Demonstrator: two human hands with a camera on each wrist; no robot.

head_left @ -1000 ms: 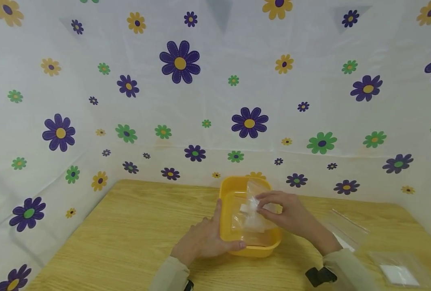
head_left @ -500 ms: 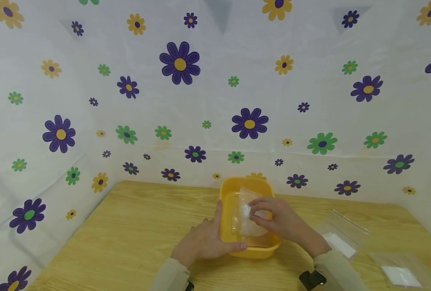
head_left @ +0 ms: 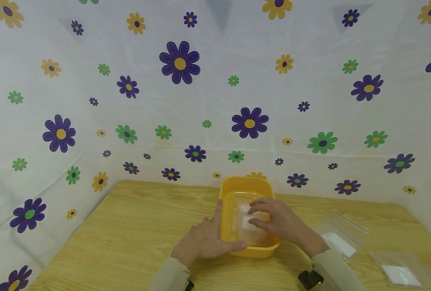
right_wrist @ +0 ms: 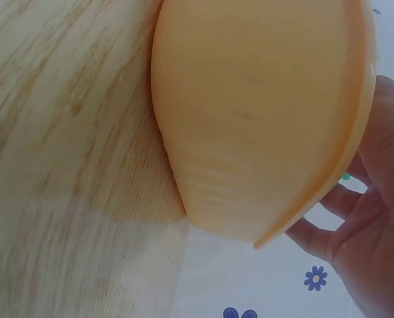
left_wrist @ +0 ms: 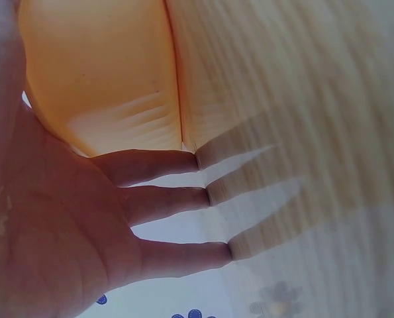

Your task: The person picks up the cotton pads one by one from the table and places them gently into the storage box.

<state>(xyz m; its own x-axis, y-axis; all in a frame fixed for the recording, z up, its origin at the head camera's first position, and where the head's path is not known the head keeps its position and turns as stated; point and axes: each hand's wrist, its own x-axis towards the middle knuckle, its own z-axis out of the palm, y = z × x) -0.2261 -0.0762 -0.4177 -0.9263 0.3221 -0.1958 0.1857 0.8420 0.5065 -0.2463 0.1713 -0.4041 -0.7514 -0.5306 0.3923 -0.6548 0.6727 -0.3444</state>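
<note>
In the head view a yellow plastic basket (head_left: 233, 182) stands on the table. A clear plastic bag (head_left: 244, 234) with something white in it lies flat inside. My right hand (head_left: 279, 220) reaches over the basket's right side, thumb and fingertips spread apart just above the bag. In the right wrist view this hand (right_wrist: 375, 225) shows beyond the basket's rim (right_wrist: 329, 179). My left hand (head_left: 204, 240) rests against the near left corner, its thumb at the near rim. The left wrist view shows straight fingers (left_wrist: 163, 202) of this hand reaching down to the table beside the basket wall (left_wrist: 110, 79).
To the right on the wooden table (head_left: 157, 218) lie two more clear zip bags, one zip bag (head_left: 341, 242) beside my right forearm and another bag (head_left: 401, 275) nearer the front, each with a white slab inside. A white flowered sheet (head_left: 215, 101) hangs behind.
My right hand has lowered the clear bag into the basket and let go of it; thumb and fingers have parted. The left hand has stayed at the basket.
</note>
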